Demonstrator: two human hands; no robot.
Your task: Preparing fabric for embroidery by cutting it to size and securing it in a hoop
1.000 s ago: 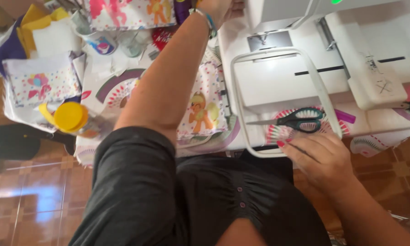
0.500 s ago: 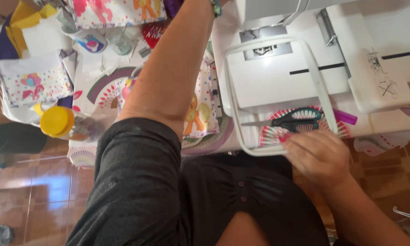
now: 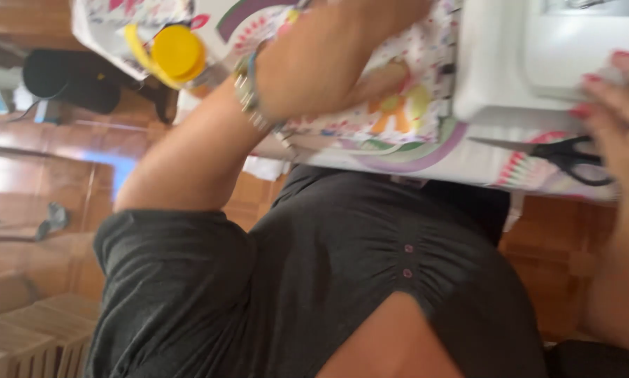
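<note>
Two hands are in view, both blurred. Earlier, the left hand (image 3: 321,52) reached far up past the top of the frame; now it has drawn back toward the body and lies over the printed fabric (image 3: 398,105) on the surface (image 3: 426,157). It looks loosely curled on the fabric, but the blur hides whether the fingers grip it. A bracelet (image 3: 248,91) circles its wrist. Beyond that wrist, to the outer side, stands a bottle with a yellow cap (image 3: 178,52), seen larger and higher in frame than before.

Red nails show on the right hand (image 3: 619,119), which earlier lay below the scissors (image 3: 559,154) at the edge of the surface. Now it has risen, with its fingertips on the white machine bed (image 3: 531,70) and spread fairly flat, holding nothing that I can see. The scissors lie just under it, black handles toward it and blades pointing toward the left hand, apparently in the same spot on the surface. The view itself has tipped down, showing more of the dark shirt (image 3: 342,280) and floor (image 3: 41,182).
</note>
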